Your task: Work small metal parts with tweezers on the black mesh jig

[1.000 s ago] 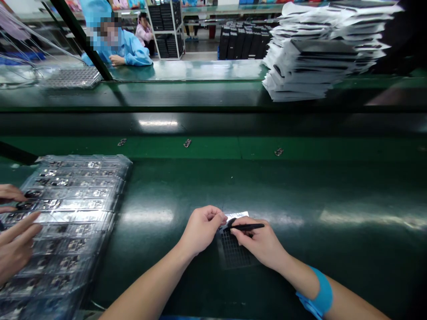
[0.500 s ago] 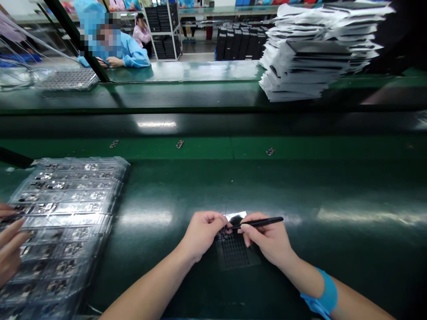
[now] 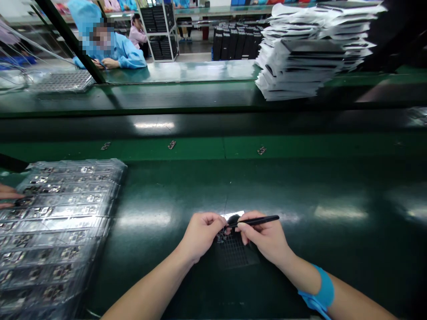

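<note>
My left hand point(image 3: 204, 233) is closed in a pinch at a small circuit board point(image 3: 221, 236), whose far part its fingertips cover. In my right hand point(image 3: 265, 233) is a pair of slim black tweezers point(image 3: 262, 220), held like a pen, with the tip pointing left and meeting my left fingertips. Under both hands lies a dark sheet with a grid of small squares point(image 3: 235, 253). A round black piece point(image 3: 233, 219) and a bright silvery patch show between the hands. Exactly what the tweezer tip touches is too small to make out.
Clear plastic trays point(image 3: 76, 200) full of small boards stand at the left, with a co-worker's hand point(image 3: 8, 195) over them. Small boards point(image 3: 171, 145) lie spaced along a green belt point(image 3: 200, 149). Beyond rises a stack of white-wrapped sheets point(image 3: 300, 66); a person in blue sits opposite.
The boards on the green belt have shifted left, a bit more than the whole view has. The co-worker's hand has moved farther back over the trays. My two hands keep nearly the same pose.
</note>
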The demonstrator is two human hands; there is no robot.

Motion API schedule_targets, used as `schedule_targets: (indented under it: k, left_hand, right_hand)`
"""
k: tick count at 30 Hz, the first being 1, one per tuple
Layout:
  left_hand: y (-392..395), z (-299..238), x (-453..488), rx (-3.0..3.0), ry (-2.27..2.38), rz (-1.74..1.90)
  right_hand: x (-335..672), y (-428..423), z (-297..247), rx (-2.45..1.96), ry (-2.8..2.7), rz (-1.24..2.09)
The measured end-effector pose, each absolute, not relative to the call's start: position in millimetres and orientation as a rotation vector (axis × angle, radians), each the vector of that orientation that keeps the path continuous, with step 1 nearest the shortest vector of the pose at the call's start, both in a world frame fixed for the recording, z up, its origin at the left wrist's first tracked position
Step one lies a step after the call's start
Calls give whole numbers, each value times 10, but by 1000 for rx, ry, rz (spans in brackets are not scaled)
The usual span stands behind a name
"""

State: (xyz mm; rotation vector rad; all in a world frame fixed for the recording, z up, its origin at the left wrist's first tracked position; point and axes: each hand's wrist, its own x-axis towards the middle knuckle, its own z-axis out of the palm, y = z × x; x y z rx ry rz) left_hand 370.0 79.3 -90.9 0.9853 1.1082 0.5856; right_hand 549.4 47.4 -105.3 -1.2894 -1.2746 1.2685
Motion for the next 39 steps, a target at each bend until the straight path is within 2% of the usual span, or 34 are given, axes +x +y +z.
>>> schedule_targets:
  k: [17,28,39]
  left_hand:
    - [793,-902,3704,1001,1094,588]
    - [786,-906,3711,955,1117,613]
    - [781,-910,3726,940,1131,632]
  right_hand:
    - [5486,464,-1075,-1302,-1335,1207]
    - [5470,401,-1019,-1230,-1735,660]
    - [5443,332,-1103,-1038,-1867,447]
